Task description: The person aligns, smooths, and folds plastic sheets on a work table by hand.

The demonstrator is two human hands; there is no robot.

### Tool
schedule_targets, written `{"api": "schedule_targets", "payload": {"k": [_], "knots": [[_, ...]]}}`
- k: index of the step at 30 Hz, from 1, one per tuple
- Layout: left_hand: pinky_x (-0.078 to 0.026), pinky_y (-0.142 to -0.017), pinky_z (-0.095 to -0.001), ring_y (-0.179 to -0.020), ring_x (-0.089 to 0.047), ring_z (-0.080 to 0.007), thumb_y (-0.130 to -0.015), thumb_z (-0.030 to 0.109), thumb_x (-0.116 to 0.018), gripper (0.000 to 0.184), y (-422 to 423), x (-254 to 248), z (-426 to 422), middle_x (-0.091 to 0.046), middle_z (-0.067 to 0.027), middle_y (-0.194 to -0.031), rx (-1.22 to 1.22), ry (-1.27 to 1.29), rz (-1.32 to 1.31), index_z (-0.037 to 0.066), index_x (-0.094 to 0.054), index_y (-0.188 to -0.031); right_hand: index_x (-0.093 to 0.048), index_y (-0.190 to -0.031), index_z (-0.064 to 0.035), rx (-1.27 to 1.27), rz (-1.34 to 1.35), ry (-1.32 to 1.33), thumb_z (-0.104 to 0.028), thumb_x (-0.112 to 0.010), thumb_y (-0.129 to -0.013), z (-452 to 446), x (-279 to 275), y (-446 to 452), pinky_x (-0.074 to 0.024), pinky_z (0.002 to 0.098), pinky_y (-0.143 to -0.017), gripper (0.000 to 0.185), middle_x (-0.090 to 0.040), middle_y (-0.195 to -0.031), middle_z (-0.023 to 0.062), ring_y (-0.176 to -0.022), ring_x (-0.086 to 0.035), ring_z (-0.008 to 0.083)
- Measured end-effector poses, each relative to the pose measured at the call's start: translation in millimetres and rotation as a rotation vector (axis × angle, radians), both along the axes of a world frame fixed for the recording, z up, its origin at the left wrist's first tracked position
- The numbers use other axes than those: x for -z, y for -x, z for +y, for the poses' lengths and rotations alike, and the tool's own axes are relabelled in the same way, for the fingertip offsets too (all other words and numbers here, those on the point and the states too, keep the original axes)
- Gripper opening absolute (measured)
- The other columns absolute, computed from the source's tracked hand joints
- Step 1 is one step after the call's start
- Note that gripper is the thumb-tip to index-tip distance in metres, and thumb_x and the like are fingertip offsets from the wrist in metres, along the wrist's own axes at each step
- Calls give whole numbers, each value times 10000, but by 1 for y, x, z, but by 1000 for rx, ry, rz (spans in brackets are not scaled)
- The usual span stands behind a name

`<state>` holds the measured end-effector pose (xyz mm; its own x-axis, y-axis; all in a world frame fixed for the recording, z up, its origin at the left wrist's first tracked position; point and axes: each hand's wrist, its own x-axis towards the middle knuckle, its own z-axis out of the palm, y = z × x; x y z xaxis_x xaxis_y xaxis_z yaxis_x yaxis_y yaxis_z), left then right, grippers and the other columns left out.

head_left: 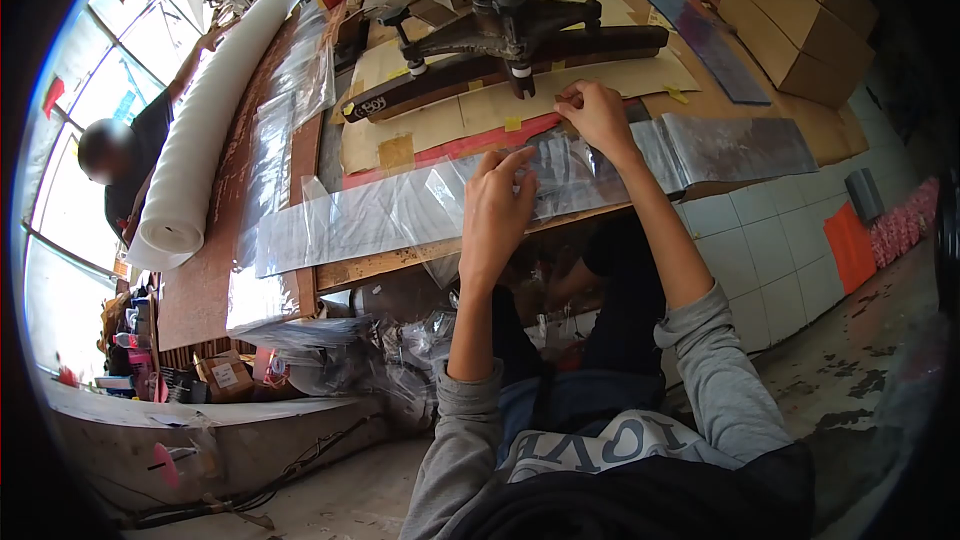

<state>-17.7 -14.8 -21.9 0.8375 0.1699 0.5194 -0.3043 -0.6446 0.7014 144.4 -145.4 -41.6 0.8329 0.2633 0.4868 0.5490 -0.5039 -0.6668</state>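
A long strip of clear plastic film (385, 212) lies along the front edge of the worktable under my hands. My left hand (496, 202) is over its middle, fingers loosely bent, with thumb and forefinger apart. Farther forward, my right hand (600, 120) has thumb and fingertips pinched together just in front of the press; anything between them is too small to make out. The dark metal press bar (440, 85) hangs from a bracket above a cream board (370, 145). A red strip (430, 157) runs between the board and the film.
A thick roll of white foam sheet (215, 130) lies on the left, with another person (135, 160) beyond it. Stacked cardboard boxes (795, 25) stand at the back right. Folded clear plastic (740, 148) sits at the right edge, and more plastic (330, 335) is bunched below the table.
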Motion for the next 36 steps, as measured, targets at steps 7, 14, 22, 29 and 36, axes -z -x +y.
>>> {"api": "schedule_targets", "payload": {"k": [7,14,22,29,36], "knots": [[-492,-693,-373,-746,-632,-284,-809,25,-624,276,2,-2,2,-610,-168,-890,-11,6,52,-6,-651,-1082,-671,-836,76,-11,-5,8,-103,-740,-706,1,1,0,-508,390,-764,232,-660,-828,237,-822,-655,351],[-492,-689,-372,-737,-628,-280,-806,32,-635,275,3,0,4,-613,-158,-877,-18,-18,65,-3,-656,-1078,-690,-939,41,-10,-83,96,-153,-746,-739,0,7,-5,-502,351,-664,284,-665,-742,173,-691,-656,277],[-493,-676,-359,-737,-635,-264,-816,48,-640,277,7,-5,3,-617,-156,-887,-25,-18,115,-2,-658,-1088,-667,-795,73,-67,18,22,-69,-721,-728,1,-4,6,-489,403,-745,167,-647,-777,235,-810,-642,371],[-493,-665,-358,-715,-635,-260,-819,51,-641,280,7,-3,4,-621,-155,-899,-24,-12,112,1,-656,-1094,-674,-804,68,-63,-16,23,-74,-712,-743,4,1,2,-490,400,-734,159,-650,-776,235,-793,-645,366],[-532,-667,-302,-792,-679,-202,-839,69,-637,296,4,-6,6,-642,-127,-958,-22,-46,163,30,-656,-1131,-677,-799,57,-51,-27,2,-63,-702,-749,6,-3,2,-486,413,-734,133,-651,-768,228,-797,-641,367]]}}
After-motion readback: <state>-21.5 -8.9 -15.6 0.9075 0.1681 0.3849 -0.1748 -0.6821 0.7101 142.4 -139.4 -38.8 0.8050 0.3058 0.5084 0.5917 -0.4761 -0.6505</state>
